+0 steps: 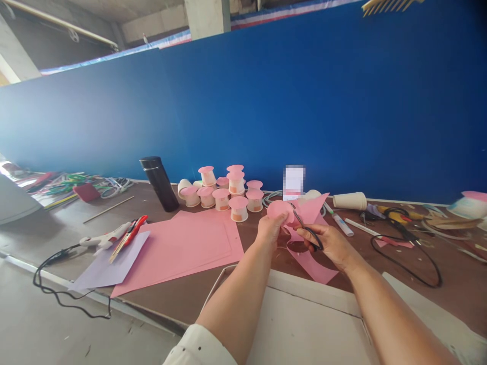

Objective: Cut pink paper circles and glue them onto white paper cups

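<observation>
My left hand (pixel 271 226) pinches a rounded piece of pink paper (pixel 279 210) above the table. Black-handled scissors (pixel 312 237) are in my right hand (pixel 329 242), fingers through the loops, their blades at the right edge of the rounded piece. A pointed flap of pink paper (pixel 310 207) stands out just behind the scissors, and a pink offcut (pixel 314 266) lies below my hands. To the left, several white paper cups (pixel 239 215) stand upside down with round pink paper tops, a few of them stacked.
Pink sheets (pixel 190 243) lie left, with a lilac sheet (pixel 129 263), a red utility knife (pixel 131 233) and a glue gun (pixel 104 239). A black thermos (pixel 160 182) stands behind. On the right are a glue stick (pixel 342 224), a paper cup (pixel 350 201) and a black cable (pixel 433 263). A white box (pixel 304 324) is nearest me.
</observation>
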Action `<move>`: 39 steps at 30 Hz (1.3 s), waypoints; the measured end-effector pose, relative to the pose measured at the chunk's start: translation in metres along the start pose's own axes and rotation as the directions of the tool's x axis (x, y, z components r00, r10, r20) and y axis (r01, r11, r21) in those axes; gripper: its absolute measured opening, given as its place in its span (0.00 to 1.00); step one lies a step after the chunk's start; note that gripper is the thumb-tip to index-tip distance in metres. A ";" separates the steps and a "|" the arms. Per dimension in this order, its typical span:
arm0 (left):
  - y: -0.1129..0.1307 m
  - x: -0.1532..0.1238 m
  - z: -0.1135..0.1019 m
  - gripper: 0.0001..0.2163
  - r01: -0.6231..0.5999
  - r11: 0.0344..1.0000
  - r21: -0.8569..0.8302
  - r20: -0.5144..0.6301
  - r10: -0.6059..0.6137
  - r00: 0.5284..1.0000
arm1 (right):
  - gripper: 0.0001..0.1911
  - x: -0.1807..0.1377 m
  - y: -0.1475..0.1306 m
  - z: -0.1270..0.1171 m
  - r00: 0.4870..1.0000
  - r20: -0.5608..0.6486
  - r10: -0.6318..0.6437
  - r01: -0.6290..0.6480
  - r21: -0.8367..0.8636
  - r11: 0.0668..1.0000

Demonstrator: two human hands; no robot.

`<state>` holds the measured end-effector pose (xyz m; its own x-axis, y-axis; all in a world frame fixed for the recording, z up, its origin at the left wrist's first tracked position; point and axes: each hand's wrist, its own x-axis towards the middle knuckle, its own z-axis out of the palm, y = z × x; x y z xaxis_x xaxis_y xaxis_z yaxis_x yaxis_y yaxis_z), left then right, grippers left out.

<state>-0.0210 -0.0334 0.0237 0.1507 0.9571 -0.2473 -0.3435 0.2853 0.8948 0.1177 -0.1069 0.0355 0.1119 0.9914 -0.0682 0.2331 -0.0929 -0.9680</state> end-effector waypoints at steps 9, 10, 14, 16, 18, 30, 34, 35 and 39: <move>-0.004 0.007 -0.004 0.12 0.027 1.000 0.007 0.022 -0.027 0.999 | 0.29 -0.003 -0.004 0.001 0.997 -0.022 -0.068 0.066 -0.095 0.993; -0.004 0.008 -0.004 0.13 0.032 0.999 0.002 0.022 -0.032 0.999 | 0.29 -0.004 -0.004 0.001 0.997 -0.027 -0.070 0.067 -0.108 0.992; -0.006 0.010 -0.004 0.17 0.050 0.999 -0.004 0.037 -0.050 0.998 | 0.28 -0.004 -0.006 0.001 0.997 -0.036 -0.073 0.069 -0.112 0.991; -0.006 0.011 -0.005 0.18 0.054 0.999 -0.003 0.041 -0.054 0.998 | 0.27 -0.004 -0.007 0.001 0.997 -0.036 -0.070 0.067 -0.093 0.993; -0.006 0.011 -0.005 0.18 0.056 0.998 -0.010 0.039 -0.055 0.998 | 0.26 -0.004 -0.007 0.001 0.997 -0.033 -0.065 0.062 -0.081 0.995; -0.003 0.009 -0.002 0.13 0.067 0.994 -0.086 0.033 -0.065 0.997 | 0.22 -0.006 -0.008 0.001 0.997 -0.039 -0.067 0.063 -0.079 0.995; -0.003 0.010 -0.002 0.12 0.071 0.994 -0.088 0.023 -0.069 0.997 | 0.23 -0.005 -0.006 0.000 0.997 -0.034 -0.064 0.061 -0.073 0.995; -0.003 0.010 -0.002 0.13 0.076 0.993 -0.087 0.026 -0.074 0.997 | 0.23 -0.004 -0.006 0.000 0.997 -0.036 -0.063 0.060 -0.071 0.996; -0.001 0.008 -0.003 0.13 0.080 0.993 -0.082 0.028 -0.078 0.997 | 0.25 -0.004 -0.004 0.000 0.997 -0.047 -0.053 0.050 -0.060 0.997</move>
<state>-0.0226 -0.0255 0.0195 0.2032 0.9303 -0.3053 -0.4049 0.3637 0.8389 0.1162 -0.1108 0.0399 0.1451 0.9894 -0.0053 0.2959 -0.0485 -0.9540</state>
